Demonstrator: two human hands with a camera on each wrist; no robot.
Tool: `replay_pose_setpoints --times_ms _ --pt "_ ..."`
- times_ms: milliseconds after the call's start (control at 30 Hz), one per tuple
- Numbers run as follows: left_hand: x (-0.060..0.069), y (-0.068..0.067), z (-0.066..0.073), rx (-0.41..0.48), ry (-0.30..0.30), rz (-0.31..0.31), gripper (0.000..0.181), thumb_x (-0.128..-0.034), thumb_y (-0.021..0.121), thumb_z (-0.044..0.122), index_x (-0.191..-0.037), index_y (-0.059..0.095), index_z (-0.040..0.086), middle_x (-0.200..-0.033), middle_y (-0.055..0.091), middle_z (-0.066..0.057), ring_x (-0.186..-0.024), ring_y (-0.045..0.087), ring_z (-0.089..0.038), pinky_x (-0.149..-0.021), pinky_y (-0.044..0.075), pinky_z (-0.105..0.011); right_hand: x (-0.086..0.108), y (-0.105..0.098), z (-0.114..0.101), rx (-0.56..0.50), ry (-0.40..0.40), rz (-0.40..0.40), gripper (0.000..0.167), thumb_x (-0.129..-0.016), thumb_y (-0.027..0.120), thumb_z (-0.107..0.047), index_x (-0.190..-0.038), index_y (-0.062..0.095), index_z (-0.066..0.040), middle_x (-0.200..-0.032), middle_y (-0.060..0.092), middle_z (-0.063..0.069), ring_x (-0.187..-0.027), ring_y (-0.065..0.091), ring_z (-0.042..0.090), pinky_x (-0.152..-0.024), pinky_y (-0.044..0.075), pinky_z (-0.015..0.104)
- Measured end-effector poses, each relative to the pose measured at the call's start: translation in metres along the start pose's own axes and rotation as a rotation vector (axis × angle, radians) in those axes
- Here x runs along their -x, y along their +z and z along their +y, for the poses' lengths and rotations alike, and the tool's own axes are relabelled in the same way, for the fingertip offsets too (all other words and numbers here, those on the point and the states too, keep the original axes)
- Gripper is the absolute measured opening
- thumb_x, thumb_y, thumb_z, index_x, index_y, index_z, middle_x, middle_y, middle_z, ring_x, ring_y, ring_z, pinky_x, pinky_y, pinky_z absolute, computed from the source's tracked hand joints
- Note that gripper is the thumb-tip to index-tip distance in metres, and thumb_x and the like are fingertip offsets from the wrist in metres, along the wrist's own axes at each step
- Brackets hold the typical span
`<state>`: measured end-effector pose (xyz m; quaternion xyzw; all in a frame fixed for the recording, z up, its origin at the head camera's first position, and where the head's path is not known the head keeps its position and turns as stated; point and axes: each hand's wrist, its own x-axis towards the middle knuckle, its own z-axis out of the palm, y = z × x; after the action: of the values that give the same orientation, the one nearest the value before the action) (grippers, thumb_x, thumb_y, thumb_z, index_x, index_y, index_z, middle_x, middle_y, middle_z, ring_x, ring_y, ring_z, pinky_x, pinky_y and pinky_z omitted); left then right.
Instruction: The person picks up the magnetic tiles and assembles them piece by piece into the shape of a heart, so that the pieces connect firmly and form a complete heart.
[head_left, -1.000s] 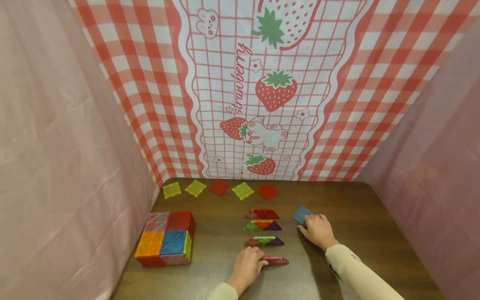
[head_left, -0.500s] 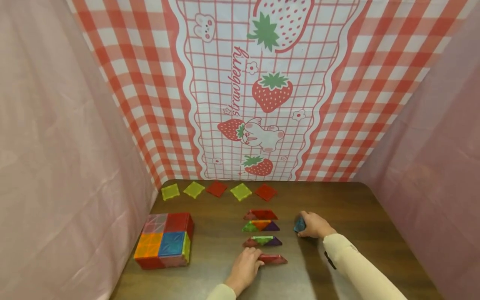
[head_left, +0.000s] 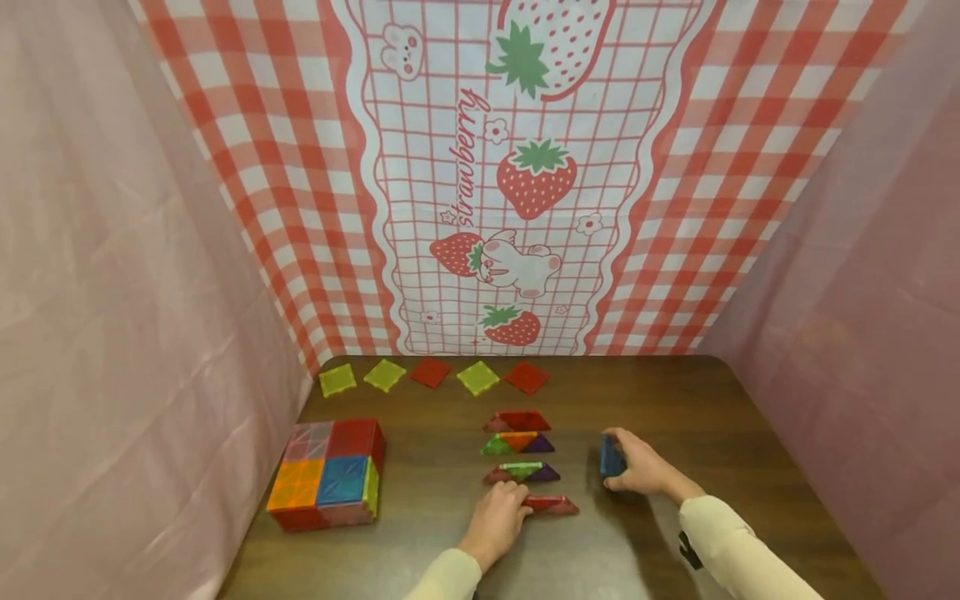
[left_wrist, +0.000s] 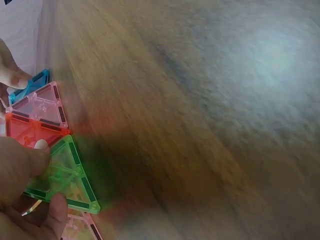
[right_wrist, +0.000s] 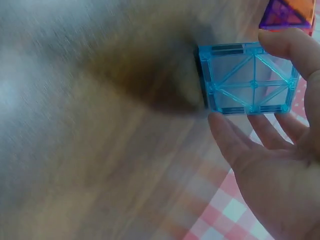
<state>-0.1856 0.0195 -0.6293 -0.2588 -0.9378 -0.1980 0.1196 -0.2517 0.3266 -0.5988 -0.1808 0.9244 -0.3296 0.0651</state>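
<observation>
My left hand (head_left: 497, 518) holds the left end of the nearest row of triangular magnetic tiles, standing on edge. In the left wrist view, its fingertips grip a green triangular tile (left_wrist: 65, 170), beside a red triangle (left_wrist: 27, 129) and a pink triangle (left_wrist: 42, 102). Right of that row, my right hand (head_left: 647, 468) pinches a blue square magnetic tile (right_wrist: 254, 84) by opposite edges, thumb on one side and fingers on the other. The tile stands upright in the head view. Behind the left hand lie three similar rows: red (head_left: 517, 422), green-orange-purple (head_left: 517, 443) and red-green-purple (head_left: 521, 473).
Along the table's back edge lies a line of yellow-green square tiles (head_left: 477, 378) and red square tiles (head_left: 527, 377). A multicoloured block of stacked tiles (head_left: 326, 479) stands on the left. Curtains and a checked cloth (head_left: 675, 167) enclose the table (head_left: 420, 533).
The right hand has tipped the blue square tile from flat on the table to upright, its grip moving to opposite edges. The left hand stays at the nearest row.
</observation>
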Motion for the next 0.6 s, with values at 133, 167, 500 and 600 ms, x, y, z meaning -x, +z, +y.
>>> replay_pose_setpoints --times_ms 133,167,500,600 --pt "-0.002 0.002 0.003 -0.006 -0.004 0.005 0.014 -0.087 0.078 0.023 -0.086 0.066 0.017 -0.08 0.063 0.006 -0.077 0.06 -0.012 -0.065 0.051 -0.026 0.007 0.008 -0.005 -0.125 -0.026 -0.045 0.089 -0.072 0.089 -0.012 -0.141 0.038 0.011 -0.133 0.052 0.034 -0.119 0.058 0.05 -0.089 0.056 0.052" --pt "-0.002 0.002 0.003 -0.011 -0.006 0.004 0.014 -0.0872 0.078 0.024 -0.086 0.066 0.017 -0.08 0.063 0.006 -0.077 0.06 -0.012 -0.065 0.051 -0.026 0.007 0.011 -0.008 -0.155 -0.029 -0.062 0.09 -0.072 0.089 -0.011 -0.142 0.037 0.011 -0.134 0.052 0.034 -0.12 0.058 0.05 -0.09 0.056 0.053" --pt "-0.005 0.0 0.004 -0.032 0.0 0.01 0.015 -0.0865 0.079 0.025 -0.086 0.066 0.016 -0.08 0.065 0.005 -0.075 0.06 -0.014 -0.064 0.052 -0.027 0.001 0.029 -0.038 -0.238 -0.073 -0.172 0.088 -0.072 0.089 -0.008 -0.143 0.038 0.007 -0.135 0.051 0.032 -0.123 0.054 0.054 -0.097 0.052 0.058" --pt "-0.004 0.0 0.004 -0.036 0.013 0.025 0.015 -0.0859 0.079 0.025 -0.086 0.067 0.016 -0.081 0.066 0.004 -0.075 0.061 -0.014 -0.064 0.052 -0.027 -0.001 0.033 -0.043 -0.219 -0.098 -0.174 0.088 -0.071 0.088 -0.008 -0.143 0.039 0.007 -0.133 0.053 0.029 -0.121 0.056 0.049 -0.095 0.053 0.057"
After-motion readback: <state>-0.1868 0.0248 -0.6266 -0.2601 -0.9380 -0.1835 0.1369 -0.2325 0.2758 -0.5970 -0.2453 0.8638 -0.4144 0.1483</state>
